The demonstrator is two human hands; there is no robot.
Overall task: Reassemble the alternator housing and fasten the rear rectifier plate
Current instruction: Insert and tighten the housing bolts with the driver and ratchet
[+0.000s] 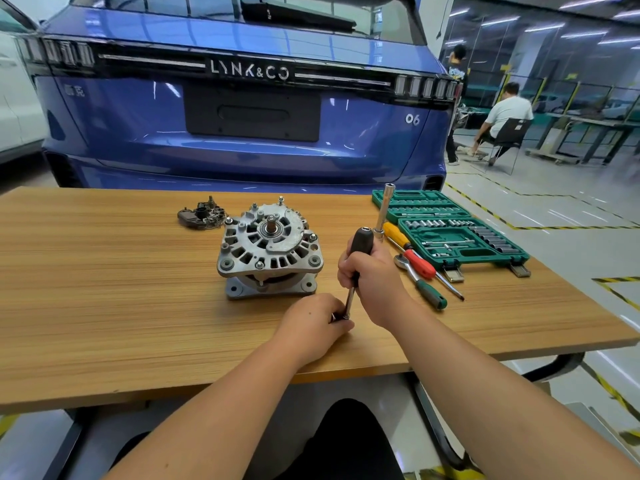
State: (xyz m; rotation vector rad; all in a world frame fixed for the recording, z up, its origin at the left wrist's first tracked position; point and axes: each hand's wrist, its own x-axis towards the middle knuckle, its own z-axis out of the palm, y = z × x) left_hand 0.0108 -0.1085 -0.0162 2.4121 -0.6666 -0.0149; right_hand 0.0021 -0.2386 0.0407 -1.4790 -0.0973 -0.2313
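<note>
A blue car (242, 126) fills the upper frame behind a wooden table (104, 289). At the table's centre the alternator (269, 249) is stood upright, the rectifier plate (202, 213) laid beside it, upper left. The nut driver (356, 268) is gripped by the right hand (372, 275); its tip is pinched by the left hand (313, 325).

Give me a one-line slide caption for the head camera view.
Right hand grips a nut driver, left hand pinches its tip, beside the alternator on the table.

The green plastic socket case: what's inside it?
The green plastic socket case lies open, showing rows of metal sockets and extension bars in moulded slots. Sizes unreadable.
</note>
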